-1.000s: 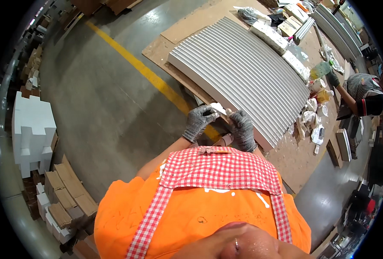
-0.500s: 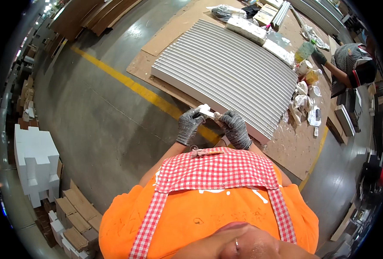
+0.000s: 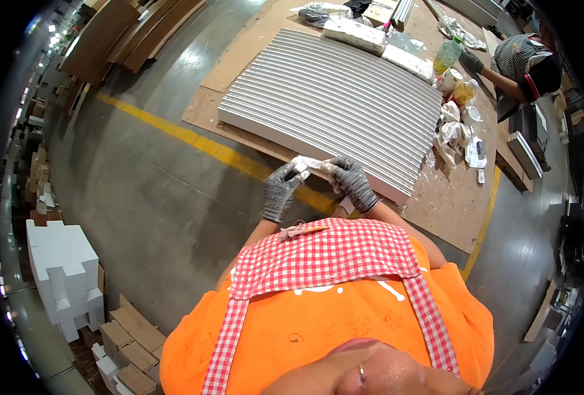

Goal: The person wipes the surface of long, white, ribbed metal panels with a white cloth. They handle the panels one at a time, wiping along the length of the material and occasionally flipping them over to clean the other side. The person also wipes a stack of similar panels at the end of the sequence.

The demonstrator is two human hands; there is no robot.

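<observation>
My left hand (image 3: 281,191), in a grey knit glove, pinches one end of a small white cloth (image 3: 308,164). On the other side my right hand (image 3: 350,181), gloved alike and smeared white at the fingertips, is closed on the cloth's other end. Its folds bridge the gap between both hands; whether anything is wrapped inside I cannot make out. Just beyond my hands lies a wide block of long silvery-white strips (image 3: 331,105), set side by side on a table (image 3: 446,220) topped with brown board. Both hands are at its near edge.
White-wrapped bundles (image 3: 354,36) lie along the far side. At right are crumpled rags (image 3: 451,135), a tub (image 3: 470,116) and a yellow bottle (image 3: 464,93). A co-worker's gloved hand (image 3: 471,62) is at a green-tinted bottle (image 3: 447,56). White foam blocks (image 3: 64,263) and cartons (image 3: 130,329) stand left.
My hands have shifted slightly, with the right one turned and raised a little. The white piece now looks more crumpled and spans between both hands. The whole view has swung slightly.
</observation>
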